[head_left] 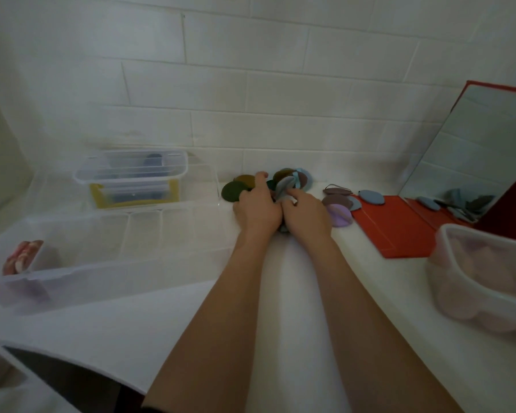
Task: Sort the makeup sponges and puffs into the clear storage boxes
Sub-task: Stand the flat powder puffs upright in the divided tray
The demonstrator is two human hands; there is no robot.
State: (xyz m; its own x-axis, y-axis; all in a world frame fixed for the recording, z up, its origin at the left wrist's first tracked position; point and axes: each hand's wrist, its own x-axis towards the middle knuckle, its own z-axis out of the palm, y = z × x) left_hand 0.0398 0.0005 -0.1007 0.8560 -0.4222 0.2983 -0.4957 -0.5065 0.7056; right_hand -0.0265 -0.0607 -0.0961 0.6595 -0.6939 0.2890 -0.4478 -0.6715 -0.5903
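Note:
A heap of flat round puffs point(292, 177) in green, brown, blue and mauve lies against the tiled wall. My left hand point(258, 208) and my right hand point(306, 213) press together on this heap, fingers closed around several puffs. A dark green puff point(231, 191) and an olive puff point(245, 179) lie just left of my left hand. To the right lie a lilac puff point(340, 215), mauve puffs point(334, 200) and a blue puff point(371, 197). A long clear divided box point(102, 263) stands at the left, holding a pink marbled sponge point(21, 256).
A small clear tub point(131, 171) with dark items sits on a yellow-edged one at the back left. A red-framed mirror point(471, 144) leans at the right over its red base point(393, 228). A clear tub point(483, 281) of pale pink puffs stands at the near right.

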